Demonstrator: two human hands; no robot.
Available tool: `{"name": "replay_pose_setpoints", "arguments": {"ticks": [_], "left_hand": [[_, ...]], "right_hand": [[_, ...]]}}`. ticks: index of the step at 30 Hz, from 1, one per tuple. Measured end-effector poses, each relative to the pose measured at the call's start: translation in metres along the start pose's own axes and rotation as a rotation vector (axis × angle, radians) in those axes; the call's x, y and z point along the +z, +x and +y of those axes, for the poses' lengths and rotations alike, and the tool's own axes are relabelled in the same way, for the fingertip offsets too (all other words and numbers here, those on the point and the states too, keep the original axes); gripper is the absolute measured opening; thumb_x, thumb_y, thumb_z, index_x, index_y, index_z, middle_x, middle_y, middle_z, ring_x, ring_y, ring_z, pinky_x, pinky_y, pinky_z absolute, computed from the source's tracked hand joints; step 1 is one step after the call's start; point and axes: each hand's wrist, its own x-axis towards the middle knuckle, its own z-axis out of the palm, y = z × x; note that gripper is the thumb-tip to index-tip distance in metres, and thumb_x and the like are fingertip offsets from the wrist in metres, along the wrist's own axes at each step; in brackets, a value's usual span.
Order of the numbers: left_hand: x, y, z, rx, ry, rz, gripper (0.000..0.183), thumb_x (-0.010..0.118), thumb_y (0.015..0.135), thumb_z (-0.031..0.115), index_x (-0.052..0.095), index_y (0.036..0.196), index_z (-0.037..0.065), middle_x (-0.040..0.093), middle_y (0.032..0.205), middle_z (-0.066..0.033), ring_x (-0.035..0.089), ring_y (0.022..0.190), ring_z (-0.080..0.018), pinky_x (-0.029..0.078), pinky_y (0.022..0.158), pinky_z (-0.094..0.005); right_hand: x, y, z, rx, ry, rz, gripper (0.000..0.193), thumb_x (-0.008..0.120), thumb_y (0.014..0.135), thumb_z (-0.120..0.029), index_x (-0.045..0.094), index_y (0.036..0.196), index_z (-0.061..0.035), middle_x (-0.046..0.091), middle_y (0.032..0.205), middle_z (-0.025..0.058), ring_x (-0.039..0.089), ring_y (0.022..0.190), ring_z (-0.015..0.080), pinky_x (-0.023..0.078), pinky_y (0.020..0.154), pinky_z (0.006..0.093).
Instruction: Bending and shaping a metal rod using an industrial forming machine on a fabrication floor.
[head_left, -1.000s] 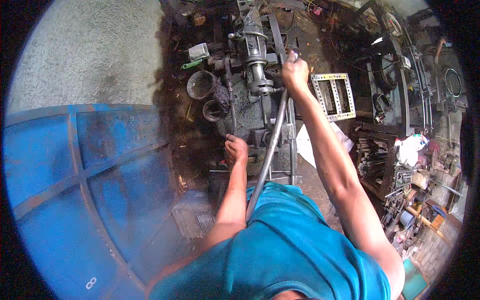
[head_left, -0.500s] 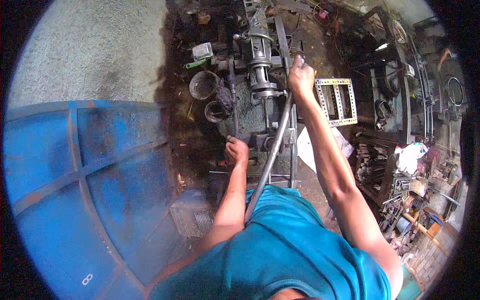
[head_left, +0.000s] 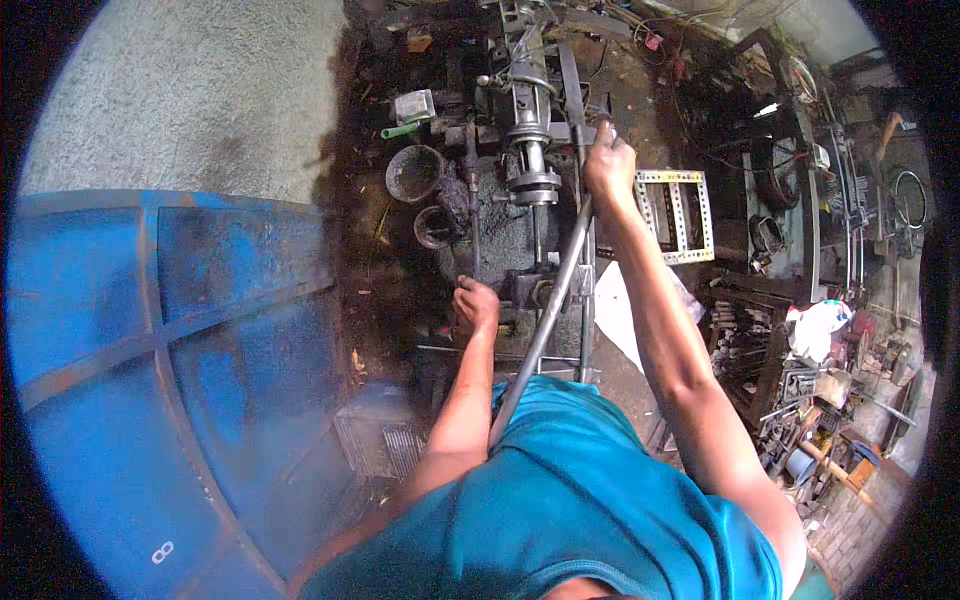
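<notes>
A long grey metal pipe point(head_left: 553, 312) slants from beside my waist up to the far right. Closed fingers of my right hand point(head_left: 609, 168) wrap round its far end, with that arm stretched out. My left hand point(head_left: 477, 307) is a closed fist at the near left of a metal machine, by the end of a dark rod point(head_left: 473, 215); what it grips is hidden. Between the hands lies the machine, with a flanged shiny spindle point(head_left: 535, 186), a thin shaft point(head_left: 540, 235) and a dark block point(head_left: 528, 288) at its near end.
Two round containers point(head_left: 415, 173) and a green-handled brush point(head_left: 400, 131) lie left of the machine. A yellowish perforated frame point(head_left: 676, 215) and a white sheet point(head_left: 622, 315) are to the right. Racks of tools point(head_left: 820, 450) fill the right; a blue metal panel point(head_left: 240, 260) stands left.
The spindle's flange has turned: the bolt that stuck out on its right side no longer shows there. Both hands keep their places and grips, and the view has shifted slightly.
</notes>
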Motion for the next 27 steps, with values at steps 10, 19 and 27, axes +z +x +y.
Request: {"name": "replay_pose_setpoints", "arguments": {"ticks": [10, 19, 27], "left_hand": [[-0.007, 0.002, 0.007, -0.042, 0.001, -0.107, 0.065, 0.029, 0.097, 0.043, 0.064, 0.099, -0.011, 0.059, 0.109, -0.0334, 0.054, 0.105, -0.0496, 0.039, 0.093, -0.0545], [0.007, 0.007, -0.011, 0.163, 0.077, -0.065, 0.063, 0.030, 0.096, 0.044, 0.066, 0.093, -0.008, 0.061, 0.107, -0.0306, 0.055, 0.103, -0.0487, 0.040, 0.093, -0.0515], [-0.004, 0.001, 0.012, -0.093, 0.197, -0.145, 0.061, 0.032, 0.096, 0.044, 0.067, 0.092, -0.005, 0.063, 0.102, -0.0287, 0.057, 0.102, -0.0473, 0.042, 0.090, -0.0532]], "right_hand": [[-0.001, -0.004, -0.004, 0.003, 0.008, 0.032, 0.058, 0.047, 0.094, -0.041, 0.065, 0.084, 0.0126, 0.062, 0.082, 0.0346, 0.063, 0.088, 0.0473, 0.047, 0.079, 0.0498], [-0.005, -0.008, -0.004, 0.012, 0.041, 0.010, 0.054, 0.046, 0.095, -0.041, 0.066, 0.086, 0.0089, 0.065, 0.081, 0.0306, 0.065, 0.084, 0.0437, 0.048, 0.076, 0.0471], [0.003, -0.001, 0.010, -0.107, 0.066, 0.053, 0.061, 0.042, 0.096, -0.042, 0.063, 0.085, 0.0137, 0.061, 0.083, 0.0354, 0.061, 0.088, 0.0494, 0.046, 0.077, 0.0508]]}}
